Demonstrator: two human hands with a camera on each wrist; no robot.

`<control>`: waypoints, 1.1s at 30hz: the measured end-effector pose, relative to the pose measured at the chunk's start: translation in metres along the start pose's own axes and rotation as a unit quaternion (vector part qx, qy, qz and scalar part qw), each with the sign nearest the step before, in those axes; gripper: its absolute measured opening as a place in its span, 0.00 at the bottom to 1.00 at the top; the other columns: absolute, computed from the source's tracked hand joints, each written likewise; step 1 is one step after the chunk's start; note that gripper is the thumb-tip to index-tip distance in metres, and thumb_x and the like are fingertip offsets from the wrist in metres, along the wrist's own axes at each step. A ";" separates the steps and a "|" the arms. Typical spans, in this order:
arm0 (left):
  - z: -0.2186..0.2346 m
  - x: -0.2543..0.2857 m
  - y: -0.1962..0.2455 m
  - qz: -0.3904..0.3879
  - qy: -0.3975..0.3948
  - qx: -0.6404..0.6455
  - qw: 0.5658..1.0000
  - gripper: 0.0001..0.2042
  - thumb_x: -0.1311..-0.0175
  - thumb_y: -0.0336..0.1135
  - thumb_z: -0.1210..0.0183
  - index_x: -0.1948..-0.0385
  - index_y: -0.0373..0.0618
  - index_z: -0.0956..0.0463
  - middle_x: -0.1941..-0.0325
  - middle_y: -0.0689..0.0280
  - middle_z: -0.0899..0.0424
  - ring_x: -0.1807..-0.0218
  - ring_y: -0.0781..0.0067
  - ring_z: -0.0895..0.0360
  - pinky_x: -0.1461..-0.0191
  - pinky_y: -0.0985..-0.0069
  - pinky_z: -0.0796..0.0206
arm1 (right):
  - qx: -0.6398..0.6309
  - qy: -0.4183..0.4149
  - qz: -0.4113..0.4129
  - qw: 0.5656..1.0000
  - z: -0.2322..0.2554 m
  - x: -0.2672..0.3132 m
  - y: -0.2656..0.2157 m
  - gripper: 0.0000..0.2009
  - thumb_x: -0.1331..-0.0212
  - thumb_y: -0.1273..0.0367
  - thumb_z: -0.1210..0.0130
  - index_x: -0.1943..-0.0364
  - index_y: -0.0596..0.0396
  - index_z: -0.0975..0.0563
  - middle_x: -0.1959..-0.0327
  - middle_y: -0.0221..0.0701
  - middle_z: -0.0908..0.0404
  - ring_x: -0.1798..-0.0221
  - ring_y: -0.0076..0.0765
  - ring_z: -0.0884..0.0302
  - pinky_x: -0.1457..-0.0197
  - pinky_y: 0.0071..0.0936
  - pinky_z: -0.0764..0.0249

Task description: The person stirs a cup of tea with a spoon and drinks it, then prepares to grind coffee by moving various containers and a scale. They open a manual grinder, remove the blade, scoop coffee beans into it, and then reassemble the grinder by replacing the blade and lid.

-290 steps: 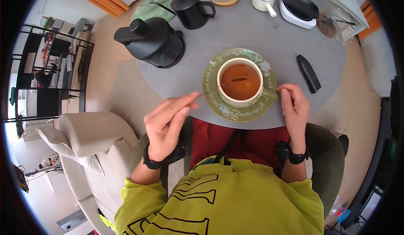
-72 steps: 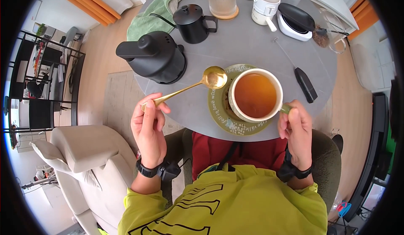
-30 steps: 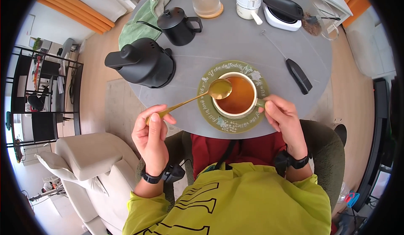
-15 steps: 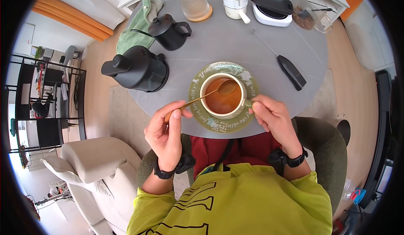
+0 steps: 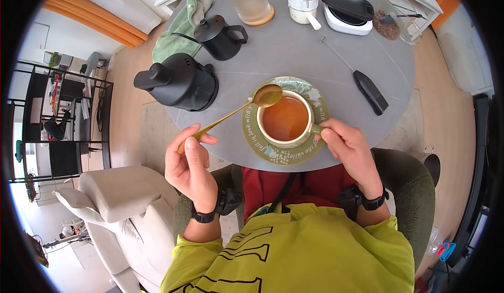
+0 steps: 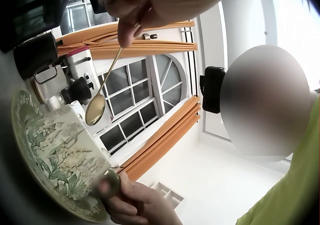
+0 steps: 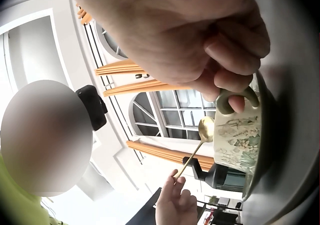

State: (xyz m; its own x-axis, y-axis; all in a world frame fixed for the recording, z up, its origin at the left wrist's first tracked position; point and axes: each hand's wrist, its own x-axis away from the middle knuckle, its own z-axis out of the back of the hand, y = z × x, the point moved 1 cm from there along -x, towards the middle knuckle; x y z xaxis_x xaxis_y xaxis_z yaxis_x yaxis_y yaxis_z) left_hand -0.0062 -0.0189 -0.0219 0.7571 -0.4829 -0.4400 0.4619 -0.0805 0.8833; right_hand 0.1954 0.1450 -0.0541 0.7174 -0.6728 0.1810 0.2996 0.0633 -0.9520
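Note:
My left hand [image 5: 193,169] pinches the thin handle of a gold spoon [image 5: 268,96] between thumb and fingers. The spoon's bowl is raised above the left rim of a cup; in the left wrist view that cup [image 6: 70,157] shows a floral pattern. Reddish-brown tea [image 5: 286,118] fills much of the cup. Beneath it lies a green saucer [image 5: 249,119] with white lettering. My right hand [image 5: 353,148] grips the cup's green handle [image 5: 316,129], and in the right wrist view a fingertip shows through the handle loop [image 7: 222,104].
A black kettle [image 5: 181,83] and a black pot [image 5: 218,38] stand at left, near a green cloth [image 5: 170,41]. A black whisk [image 5: 370,92] lies at right. Farther back are a glass [image 5: 251,4], a white pot [image 5: 303,1] and a white device with a black top [image 5: 347,12].
Half a second ago the spoon's bowl was in the tea; my left hand has lifted it out and moved left. About 2.4 seconds ago the cup was raised; now it sits on the saucer.

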 end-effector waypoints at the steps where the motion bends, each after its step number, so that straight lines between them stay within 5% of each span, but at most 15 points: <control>1: 0.000 0.000 0.000 0.019 0.011 0.020 1.000 0.11 0.27 0.31 0.53 0.54 0.35 0.25 0.71 0.61 0.19 0.82 0.90 0.46 0.76 0.89 0.53 | 0.000 -0.001 0.000 1.000 -0.001 0.001 0.000 0.14 0.32 0.62 0.50 0.64 0.60 0.23 0.82 0.32 0.30 0.79 0.24 0.38 0.73 0.24 0.40; 13: -0.016 0.011 -0.009 0.100 0.033 0.144 0.984 0.03 0.29 0.30 0.50 0.60 0.43 0.32 0.69 0.57 0.18 0.84 0.88 0.45 0.79 0.88 0.55 | 0.066 0.007 0.043 0.997 -0.005 0.006 0.005 0.12 0.32 0.63 0.50 0.60 0.59 0.24 0.83 0.33 0.29 0.80 0.29 0.31 0.73 0.28 0.36; 21: -0.014 0.013 -0.049 0.176 0.006 0.166 0.970 0.03 0.30 0.29 0.47 0.63 0.46 0.33 0.69 0.59 0.16 0.83 0.87 0.41 0.78 0.88 0.51 | 0.026 0.032 0.039 0.998 -0.004 0.010 0.005 0.10 0.34 0.67 0.46 0.53 0.55 0.26 0.85 0.26 0.37 0.81 0.20 0.41 0.76 0.22 0.41; 33: -0.019 0.021 -0.065 0.202 -0.041 0.154 0.966 0.05 0.31 0.26 0.47 0.63 0.44 0.35 0.73 0.62 0.18 0.84 0.88 0.40 0.81 0.87 0.49 | -0.041 0.041 0.012 0.998 -0.002 0.014 0.008 0.12 0.33 0.68 0.48 0.49 0.55 0.28 0.82 0.24 0.34 0.81 0.16 0.38 0.79 0.19 0.42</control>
State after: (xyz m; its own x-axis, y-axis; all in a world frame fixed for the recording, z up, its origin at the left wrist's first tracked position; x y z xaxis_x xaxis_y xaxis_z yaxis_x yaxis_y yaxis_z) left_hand -0.0111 -0.0075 -0.0914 0.8022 -0.5952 -0.0468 -0.0321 -0.1212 0.9921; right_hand 0.2064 0.1350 -0.0596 0.6682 -0.7305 0.1411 0.2286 0.0210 -0.9733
